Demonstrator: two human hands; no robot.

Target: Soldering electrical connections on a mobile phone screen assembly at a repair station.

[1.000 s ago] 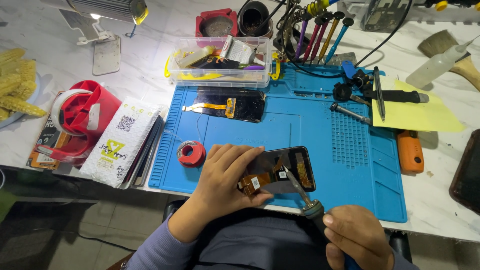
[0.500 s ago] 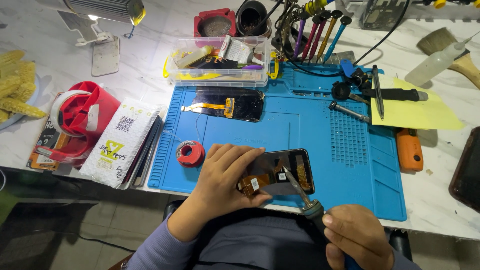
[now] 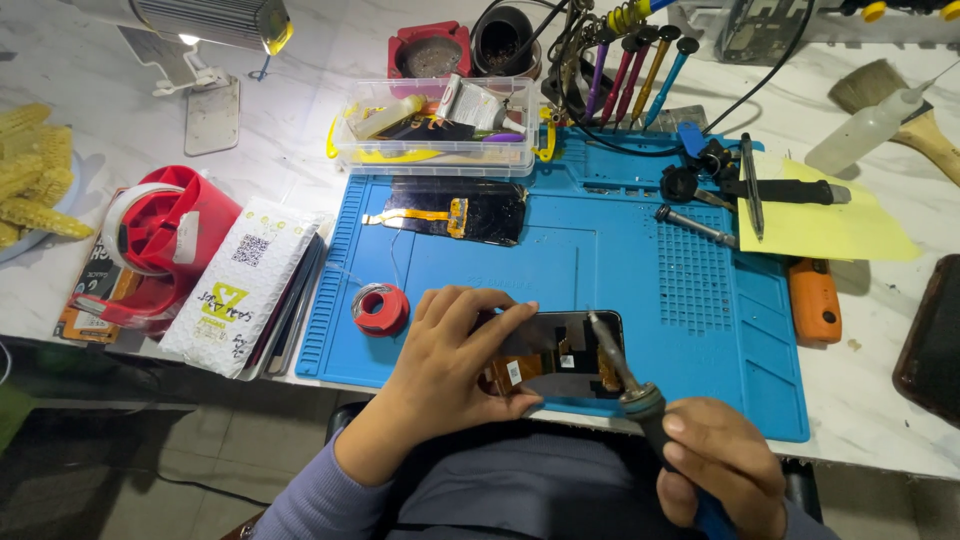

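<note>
Phone (image 3: 560, 352), opened and thin, lies at lower centre on the blue mat (image 3: 620, 280); it looks light and fragile. Left hand (image 3: 450, 360) fingers pinch its edges. Right hand (image 3: 720, 465) fingers wrap the soldering iron (image 3: 625, 375).

A white marble-patterned worktop (image 3: 300, 130) under a bright desk lamp (image 3: 200, 20) (upper left), grey tiled floor (image 3: 150, 470) below.

You wore a muted blue-grey long-sleeved top, its soft fabric sleeve reaching to the wrist of your left hand (image 3: 447, 360). Your right hand (image 3: 722, 465) was bare too, with no rings, watch or gloves showing.
</note>
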